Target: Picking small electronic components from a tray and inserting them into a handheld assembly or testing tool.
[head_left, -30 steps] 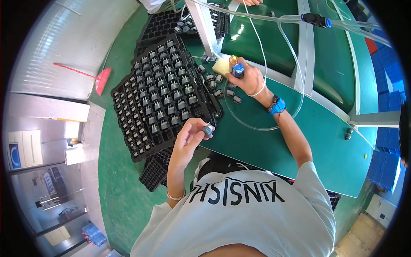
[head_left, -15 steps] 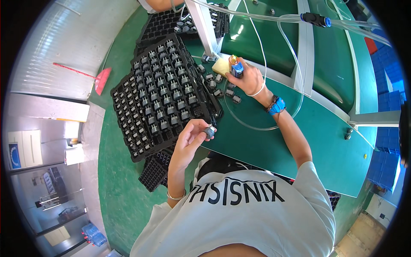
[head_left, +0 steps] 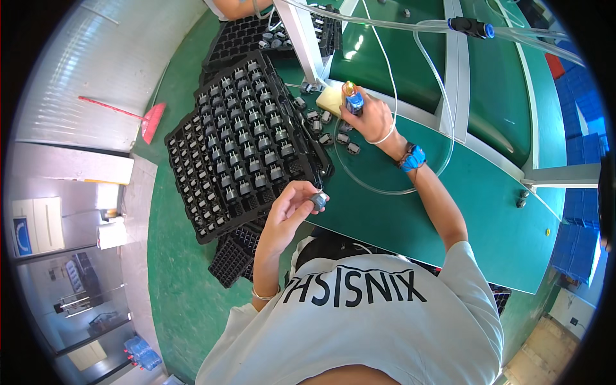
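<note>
Between the fingertips of my left hand (head_left: pixel 282 217) is a small grey plug part (head_left: pixel 319 199), held just above the table's near left edge. My right hand (head_left: pixel 373 120) is wrapped round a blue handheld tool (head_left: pixel 353 102) with an orange-yellow top; its exact kind is not clear. Beside that tool lies a yellow sponge (head_left: pixel 329 101). Several loose grey plug parts (head_left: pixel 353 148) are scattered on the green table (head_left: pixel 410 215) by my right hand. To the left, black trays (head_left: pixel 256 200) hold rows of similar parts with their metal prongs up.
A white upright post (head_left: pixel 304 42) stands at the table's far edge, beside a green conveyor belt (head_left: pixel 494 90). Clear tubing (head_left: pixel 452 96) loops over the table. Another person's arm (head_left: pixel 240 8) shows at the top, near a further black tray. Blue crates (head_left: pixel 581 218) are stacked at right.
The plug part in my left hand has turned a little and shifted slightly right. My right hand keeps the tool in nearly the same place.
</note>
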Demonstrator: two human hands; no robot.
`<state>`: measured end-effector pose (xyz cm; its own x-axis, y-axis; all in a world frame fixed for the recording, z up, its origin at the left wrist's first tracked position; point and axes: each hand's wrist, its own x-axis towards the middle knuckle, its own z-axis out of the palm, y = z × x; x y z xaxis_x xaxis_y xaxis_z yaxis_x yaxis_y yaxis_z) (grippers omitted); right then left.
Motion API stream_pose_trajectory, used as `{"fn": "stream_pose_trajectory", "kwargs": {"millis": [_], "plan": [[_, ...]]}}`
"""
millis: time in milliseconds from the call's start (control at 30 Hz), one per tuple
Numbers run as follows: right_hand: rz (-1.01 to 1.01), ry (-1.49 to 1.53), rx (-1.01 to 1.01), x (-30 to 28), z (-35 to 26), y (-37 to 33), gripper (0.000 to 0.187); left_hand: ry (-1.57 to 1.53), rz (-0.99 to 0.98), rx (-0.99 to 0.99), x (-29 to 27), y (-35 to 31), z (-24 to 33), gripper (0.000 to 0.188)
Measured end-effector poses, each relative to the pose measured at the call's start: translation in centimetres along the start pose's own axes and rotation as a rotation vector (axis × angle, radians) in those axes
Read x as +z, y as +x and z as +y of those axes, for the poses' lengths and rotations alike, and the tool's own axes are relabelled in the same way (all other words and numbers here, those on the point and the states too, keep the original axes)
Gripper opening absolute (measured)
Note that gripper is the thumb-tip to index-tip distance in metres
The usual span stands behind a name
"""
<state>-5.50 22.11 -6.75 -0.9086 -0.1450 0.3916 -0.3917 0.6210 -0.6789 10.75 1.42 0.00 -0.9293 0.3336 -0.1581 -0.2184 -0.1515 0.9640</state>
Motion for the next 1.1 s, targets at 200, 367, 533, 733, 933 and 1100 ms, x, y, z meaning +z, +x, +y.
{"fn": "stream_pose_trajectory", "kwargs": {"millis": [200,367,533,733,933,1100], "plan": [[0.041,0.003,0.04,0.1,0.2,0.1,0.04,0.001,-0.002,0.002,0.0,0.0,-0.1,0.018],[-0.014,-0.036,0.02,-0.3,-0.6,0.0,0.037,-0.009,-0.01,-0.006,0.1,0.0,-0.2,0.018],[0.014,-0.02,0.039,0.1,-0.2,0.1,0.038,0.009,0.002,0.004,0.3,0.1,-0.2,0.016],[0.012,-0.013,0.038,0.0,-0.3,0.0,0.039,-0.01,-0.009,-0.012,0.3,0.1,-0.1,0.018],[-0.018,-0.016,0.067,-0.3,-0.4,0.1,0.037,-0.022,-0.003,0.012,0.3,0.2,-0.6,0.017],[0.041,0.033,0.0,-0.5,-0.8,0.8,0.035,-0.141,-0.004,0.057,0.0,0.0,-1.3,0.023]]}}
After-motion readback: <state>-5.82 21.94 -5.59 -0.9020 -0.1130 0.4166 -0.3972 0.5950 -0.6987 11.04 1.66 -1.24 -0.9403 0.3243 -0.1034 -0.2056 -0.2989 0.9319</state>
